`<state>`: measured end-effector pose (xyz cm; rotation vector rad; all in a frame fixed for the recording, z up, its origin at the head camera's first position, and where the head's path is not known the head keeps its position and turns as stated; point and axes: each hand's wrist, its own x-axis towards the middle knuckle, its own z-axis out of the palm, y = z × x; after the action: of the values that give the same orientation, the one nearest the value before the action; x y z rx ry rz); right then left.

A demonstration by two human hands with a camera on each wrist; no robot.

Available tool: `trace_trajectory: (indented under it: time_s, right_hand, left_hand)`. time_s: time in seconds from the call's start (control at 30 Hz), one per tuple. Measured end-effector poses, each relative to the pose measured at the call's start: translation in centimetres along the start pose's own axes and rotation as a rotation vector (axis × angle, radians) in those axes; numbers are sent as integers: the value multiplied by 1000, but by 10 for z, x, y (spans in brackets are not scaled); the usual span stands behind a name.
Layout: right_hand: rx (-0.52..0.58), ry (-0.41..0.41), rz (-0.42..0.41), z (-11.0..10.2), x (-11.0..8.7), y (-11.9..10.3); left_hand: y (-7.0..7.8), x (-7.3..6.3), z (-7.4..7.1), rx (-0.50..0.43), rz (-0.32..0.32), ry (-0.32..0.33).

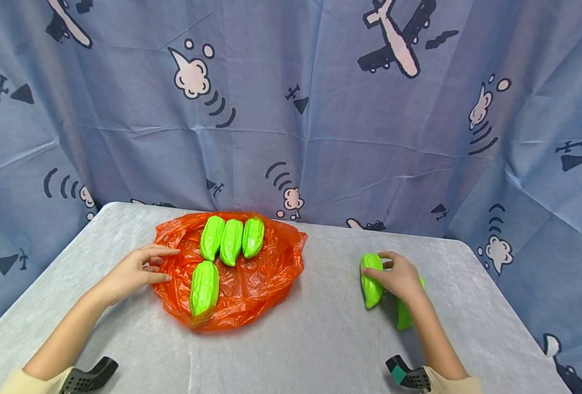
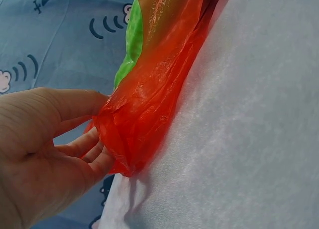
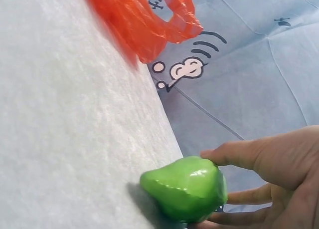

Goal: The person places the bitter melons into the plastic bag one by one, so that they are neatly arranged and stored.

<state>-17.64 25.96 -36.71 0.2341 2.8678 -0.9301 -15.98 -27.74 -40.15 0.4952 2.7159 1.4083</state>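
Note:
An orange-red plastic bag (image 1: 281,257) lies spread with its mouth up. Inside are several bright green, ridged, pointed bitter melons: three side by side at the back, one nearer melon (image 1: 205,287) at the front left. My left hand (image 1: 132,273) is at the bag's left edge; in the left wrist view its thumb and fingers hold the gathered plastic. On the right, my right hand (image 1: 398,276) grips another bitter melon (image 1: 371,287) between thumb and fingers, its pointed end free in the right wrist view. One more melon (image 1: 405,314) is partly hidden behind the right hand and forearm.
All this is on a table with a pale grey cloth (image 1: 320,339). Behind and at both sides hangs a blue curtain (image 1: 251,158) printed with planes and clouds. A dark wrist mount (image 1: 91,376) shows at each sleeve. A stretch of cloth separates bag and right hand.

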Motion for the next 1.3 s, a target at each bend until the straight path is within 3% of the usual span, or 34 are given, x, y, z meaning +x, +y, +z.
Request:
trace_trajectory:
  time_s: [0.17, 0.73, 1.3]
  right_hand:
    - [74, -36, 22, -3, -1, 1]
    - [42, -72, 0, -11, -2, 4]
    - [288, -37, -10, -13, -9, -1]
  left_hand:
    - [-1, 0, 0, 4, 1, 0]
    - [1, 0, -1, 15, -2, -3]
    - [1, 0, -2, 9, 1, -3]
